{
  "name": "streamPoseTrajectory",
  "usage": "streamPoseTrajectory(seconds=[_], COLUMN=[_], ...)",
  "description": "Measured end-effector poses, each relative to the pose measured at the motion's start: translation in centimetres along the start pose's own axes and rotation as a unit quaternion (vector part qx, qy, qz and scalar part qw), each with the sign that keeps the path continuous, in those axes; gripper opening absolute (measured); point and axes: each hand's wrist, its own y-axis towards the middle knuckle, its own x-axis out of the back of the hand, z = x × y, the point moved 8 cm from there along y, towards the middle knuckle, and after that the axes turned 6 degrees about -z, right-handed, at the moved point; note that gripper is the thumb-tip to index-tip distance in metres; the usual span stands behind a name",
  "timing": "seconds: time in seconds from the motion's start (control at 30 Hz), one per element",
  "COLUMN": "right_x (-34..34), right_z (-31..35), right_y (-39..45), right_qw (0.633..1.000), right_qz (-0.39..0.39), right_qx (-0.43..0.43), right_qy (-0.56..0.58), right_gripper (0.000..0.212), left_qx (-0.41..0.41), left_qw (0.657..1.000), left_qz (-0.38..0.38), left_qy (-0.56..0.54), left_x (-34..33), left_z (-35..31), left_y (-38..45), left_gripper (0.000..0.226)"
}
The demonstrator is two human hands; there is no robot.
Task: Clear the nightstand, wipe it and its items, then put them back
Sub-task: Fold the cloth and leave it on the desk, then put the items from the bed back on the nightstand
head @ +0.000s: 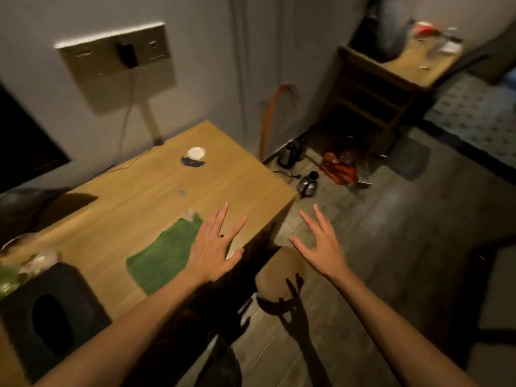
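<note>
The wooden nightstand (134, 208) fills the left half of the view. A green cloth (164, 255) lies flat near its front right edge. My left hand (215, 247) hovers open with fingers spread, over the cloth's right edge and the tabletop corner. Off the table's side, my right hand (318, 244) is held open above the floor, holding nothing. A small white and dark round item (194, 157) sits near the back of the top. At the front left stands a black box with an oval opening (50, 311).
A bowl and greenish items (19, 263) sit at the nightstand's left edge. A wall panel (117, 65) with a plugged cable hangs behind. Kettles (307, 184) and a red bag (339, 166) lie on the floor. A wooden shelf unit (391, 82) stands at the back right.
</note>
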Motion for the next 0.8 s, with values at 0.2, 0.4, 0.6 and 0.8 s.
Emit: streamPoseTrajectory(seconds=[0.2, 0.4, 0.6, 0.8], right_x=[13.6, 24.8, 32.7, 36.9], right_z=[-10.9, -20.0, -24.0, -26.2], right_y=[-15.2, -36.7, -59.2, -77.1], right_qw=[0.972, 0.914, 0.842, 0.739], right_qz=[-0.167, -0.275, -0.371, -0.457], right_qx=[-0.160, -0.290, -0.387, -0.493], right_qy=[-0.041, -0.065, -0.055, -0.044], right_gripper=[0.075, 0.073, 0.077, 0.071], left_qx=[-0.181, -0.312, -0.427, -0.552], left_qw=[0.982, 0.947, 0.897, 0.816], left_qz=[0.046, 0.056, 0.077, 0.114], left_qy=[-0.014, -0.061, -0.083, -0.130], left_x=[-3.5, -7.5, -11.5, -13.6], left_z=[-19.1, -39.1, -59.2, -77.6], left_y=[2.7, -1.2, -8.5, -18.9], left_gripper=[0.075, 0.072, 0.074, 0.076])
